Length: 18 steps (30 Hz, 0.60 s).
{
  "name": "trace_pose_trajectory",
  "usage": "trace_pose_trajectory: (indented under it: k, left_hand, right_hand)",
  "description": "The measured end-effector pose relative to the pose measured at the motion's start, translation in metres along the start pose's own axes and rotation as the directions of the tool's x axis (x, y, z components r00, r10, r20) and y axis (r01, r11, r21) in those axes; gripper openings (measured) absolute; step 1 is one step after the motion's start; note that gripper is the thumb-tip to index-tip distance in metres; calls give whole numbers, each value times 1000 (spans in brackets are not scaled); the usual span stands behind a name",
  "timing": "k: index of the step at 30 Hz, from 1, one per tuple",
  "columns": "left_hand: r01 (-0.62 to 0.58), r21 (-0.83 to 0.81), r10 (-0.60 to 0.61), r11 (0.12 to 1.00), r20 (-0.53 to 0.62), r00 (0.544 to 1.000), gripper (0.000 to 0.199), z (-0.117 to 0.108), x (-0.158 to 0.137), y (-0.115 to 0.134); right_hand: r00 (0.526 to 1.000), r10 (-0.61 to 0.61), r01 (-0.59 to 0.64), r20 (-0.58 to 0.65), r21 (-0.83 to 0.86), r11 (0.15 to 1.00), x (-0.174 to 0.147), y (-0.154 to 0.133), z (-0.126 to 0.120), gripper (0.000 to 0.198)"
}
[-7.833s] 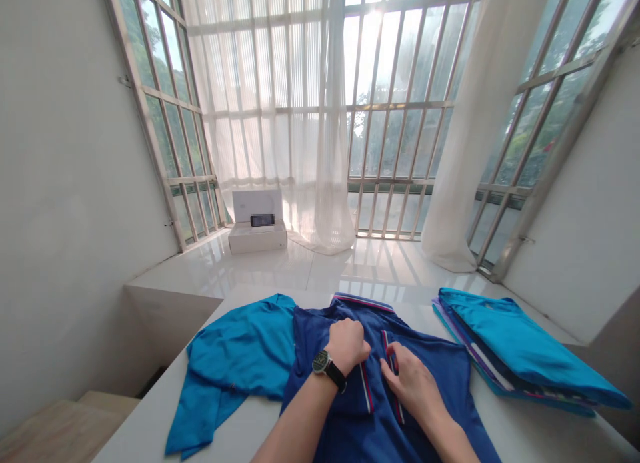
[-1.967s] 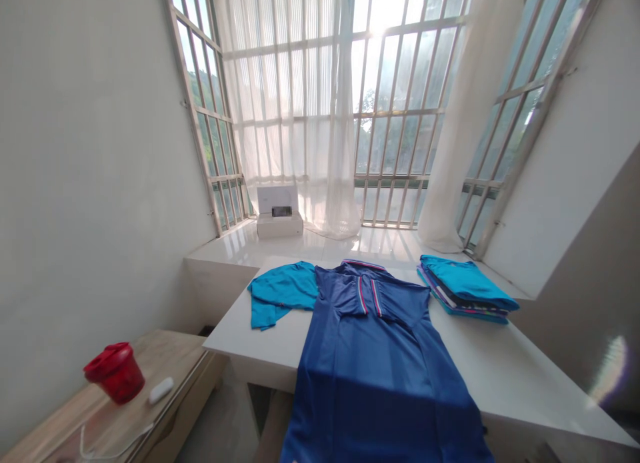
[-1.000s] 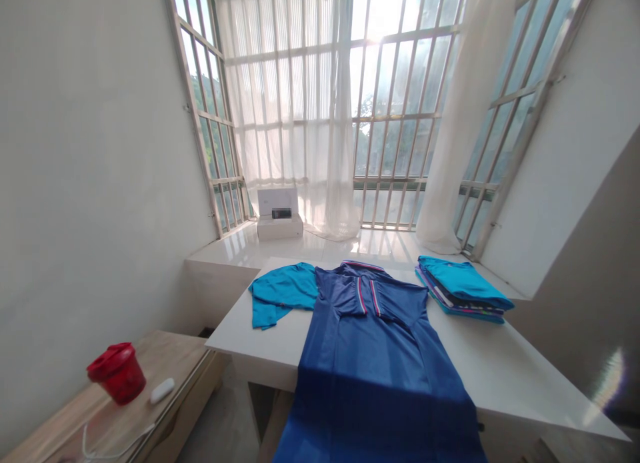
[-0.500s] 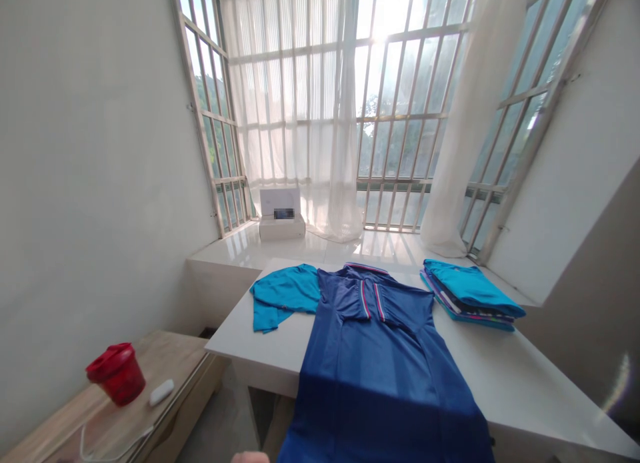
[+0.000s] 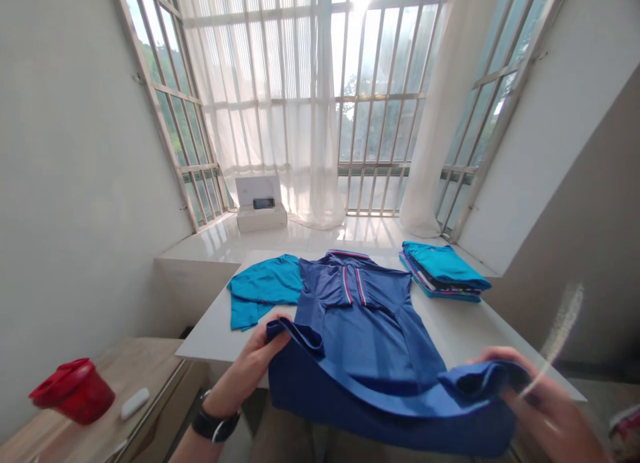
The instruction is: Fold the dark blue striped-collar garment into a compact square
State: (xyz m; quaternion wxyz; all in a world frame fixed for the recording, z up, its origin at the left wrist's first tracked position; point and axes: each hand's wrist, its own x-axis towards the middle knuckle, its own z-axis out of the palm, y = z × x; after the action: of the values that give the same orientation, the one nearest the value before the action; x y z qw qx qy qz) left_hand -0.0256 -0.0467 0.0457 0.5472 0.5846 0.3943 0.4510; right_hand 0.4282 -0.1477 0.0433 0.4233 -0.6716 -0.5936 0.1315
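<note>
A navy polo shirt [image 5: 365, 346] lies face down on the white table [image 5: 210, 333], its collar at the far side and both striped-cuff sleeves folded inward over the back. My left hand [image 5: 263, 350], with a dark watch on the wrist, is closed on the left corner of the hem. At the right corner, my right hand [image 5: 537, 393] grips the hem too, somewhat blurred. The lifted lower part of the shirt sags between both hands, above the table's front edge. Beside the shirt's left shoulder lies a loosely crumpled teal garment [image 5: 265, 286].
A stack of folded clothes [image 5: 445, 273], teal on top, stands at the table's right. On the sill behind sits a white box [image 5: 263, 216] with a dark device in it. At lower left, a wooden bench [image 5: 150, 356] bears a red bucket [image 5: 75, 391] and a white object [image 5: 135, 404].
Both hands have come into view holding the hem, and the shirt's lower part has been raised. The camera view has shifted, so the scene sits further left.
</note>
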Motion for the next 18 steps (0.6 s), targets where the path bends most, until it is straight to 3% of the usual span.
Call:
trace_pose_trajectory:
  k: [3, 5, 8, 12, 15, 18]
  left_hand:
    - [66, 64, -64, 996, -29, 997, 40, 10, 72, -21]
    - [121, 216, -109, 969, -67, 992, 41, 11, 100, -42]
    - [141, 461, -114, 876, -86, 990, 40, 4, 117, -63]
    - [75, 590, -131, 804, 54, 990, 43, -8, 126, -56]
    - [-5, 608, -146, 794, 199, 969, 42, -14, 137, -41]
    - [-102, 646, -148, 756, 321, 935, 37, -18, 146, -36]
  right_hand:
    - [975, 162, -193, 151, 218, 957, 62, 13, 39, 58]
    - [966, 186, -213, 180, 142, 967, 87, 30, 64, 55]
    - [969, 212, -213, 125, -5, 977, 103, 65, 87, 53]
    - [960, 211, -200, 185, -75, 977, 112, 94, 88, 66]
    - [942, 122, -98, 312, -91, 991, 124, 93, 82, 66]
    - [913, 1, 35, 408, -83, 996, 134, 84, 79, 53]
